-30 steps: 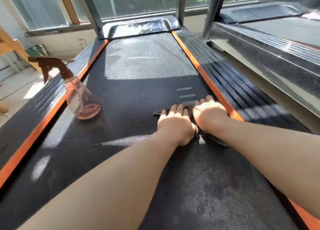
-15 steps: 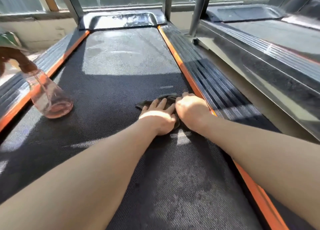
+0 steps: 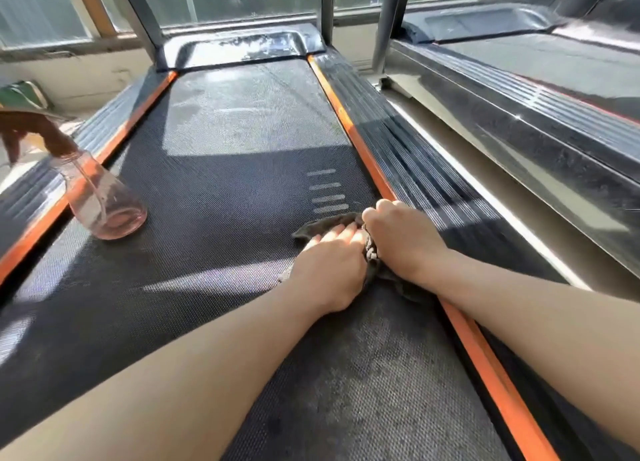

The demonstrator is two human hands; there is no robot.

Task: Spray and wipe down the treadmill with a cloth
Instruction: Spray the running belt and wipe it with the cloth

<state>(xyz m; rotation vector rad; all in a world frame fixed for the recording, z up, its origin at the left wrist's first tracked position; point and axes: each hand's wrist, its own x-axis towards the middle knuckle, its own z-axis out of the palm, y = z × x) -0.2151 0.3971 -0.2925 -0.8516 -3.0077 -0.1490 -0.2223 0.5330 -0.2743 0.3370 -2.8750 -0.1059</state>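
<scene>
Pressing the dark cloth (image 3: pixel 320 226) onto the treadmill belt (image 3: pixel 242 190), the left hand (image 3: pixel 332 263) lies flat with straight fingers. The right hand (image 3: pixel 398 242), touching it, curls its fingers round the cloth's bunched part, just beside the right orange strip (image 3: pixel 363 159). A pink spray bottle (image 3: pixel 104 204) stands upright on the belt's left edge, well apart.

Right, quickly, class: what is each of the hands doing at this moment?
Left hand: open, fingers flat, pressing the cloth onto the treadmill belt.
Right hand: closed, fingers curled round the bunched cloth.
</scene>
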